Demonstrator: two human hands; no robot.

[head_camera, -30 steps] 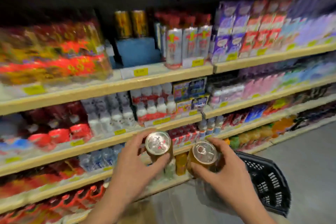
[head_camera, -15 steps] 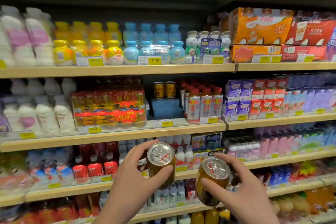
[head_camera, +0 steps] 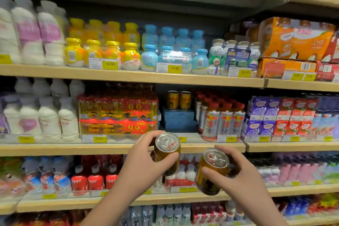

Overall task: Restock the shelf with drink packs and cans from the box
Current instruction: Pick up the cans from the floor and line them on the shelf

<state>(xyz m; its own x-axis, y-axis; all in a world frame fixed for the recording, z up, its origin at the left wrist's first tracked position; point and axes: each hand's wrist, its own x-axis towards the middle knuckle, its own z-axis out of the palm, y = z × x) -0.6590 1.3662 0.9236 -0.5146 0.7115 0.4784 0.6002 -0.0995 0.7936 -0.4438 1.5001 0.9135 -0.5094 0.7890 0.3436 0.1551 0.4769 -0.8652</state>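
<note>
Grasping a can (head_camera: 167, 152) in left grip (head_camera: 143, 169), a second can (head_camera: 211, 172) in right grip (head_camera: 240, 181), at the shelf (head_camera: 110, 149) edge below two shelved cans (head_camera: 178, 100), seemingly for placing alongside.

Shelving was tiered, with wood-faced boards and yellow price tags (head_camera: 109, 64) along the front edges.

Upper board (head_camera: 128, 77), left to right: pink-label bottles (head_camera: 27, 29), yellow bottles (head_camera: 99, 49), blue bottles (head_camera: 172, 47), small white bottles (head_camera: 218, 55), orange pack (head_camera: 297, 38).

Middle board (head_camera: 55, 149), left to right: milky bottles (head_camera: 40, 117), wrapped 9.9 packs (head_camera: 117, 113) stacked two high, blue block (head_camera: 178, 121) set back from the edge with two gold cans (head_camera: 173, 100) upright on top, red-capped bottles (head_camera: 222, 123) just beside the block, then purple and red cartons (head_camera: 278, 115).

Lower board (head_camera: 55, 204): red-label bottles (head_camera: 95, 180). The rest was too blurred to call.
</note>
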